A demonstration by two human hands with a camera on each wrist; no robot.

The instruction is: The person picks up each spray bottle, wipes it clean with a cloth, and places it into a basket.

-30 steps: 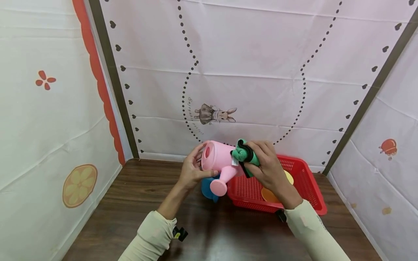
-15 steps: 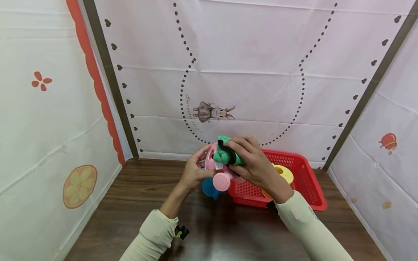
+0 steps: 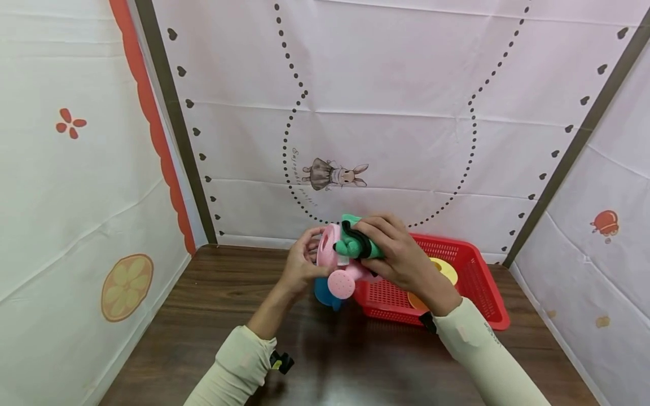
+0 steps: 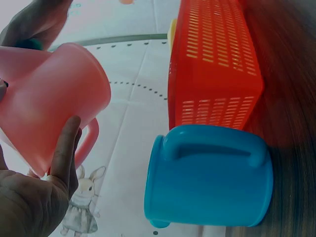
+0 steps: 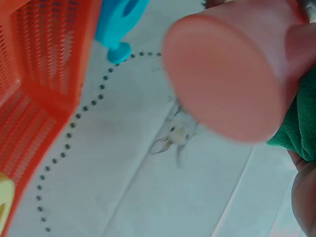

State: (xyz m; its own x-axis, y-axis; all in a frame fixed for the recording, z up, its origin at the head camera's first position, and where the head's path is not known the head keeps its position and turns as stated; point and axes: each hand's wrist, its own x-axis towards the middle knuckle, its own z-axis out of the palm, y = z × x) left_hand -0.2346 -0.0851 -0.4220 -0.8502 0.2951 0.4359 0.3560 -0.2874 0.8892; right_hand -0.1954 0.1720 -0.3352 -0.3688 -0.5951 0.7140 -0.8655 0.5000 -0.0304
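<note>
My left hand (image 3: 299, 264) grips a pink toy watering can (image 3: 327, 249) by its top end, fingers behind and thumb in front. The can is held up off the table, tipped on its side, its round sprinkler head (image 3: 341, 284) facing me. In the left wrist view the fingers spread along the can's pink wall (image 4: 59, 94). My right hand (image 3: 398, 251) grips a bunched green cloth (image 3: 350, 246) with black trim and a white tag, laid against the can's side. A blue watering can (image 4: 212, 182) stands on the table just below.
A red perforated basket (image 3: 479, 276) sits on the brown wooden table (image 3: 228, 304) at the right. Inside it lie a yellow piece (image 3: 447, 270) and an orange piece (image 3: 416, 300). Printed fabric walls (image 3: 386, 67) enclose the table at the back and both sides.
My right hand has moved left with the green cloth, from the can's far end to over its middle. The pink can has turned slightly in my left hand, its sprinkler head shifting upward.
</note>
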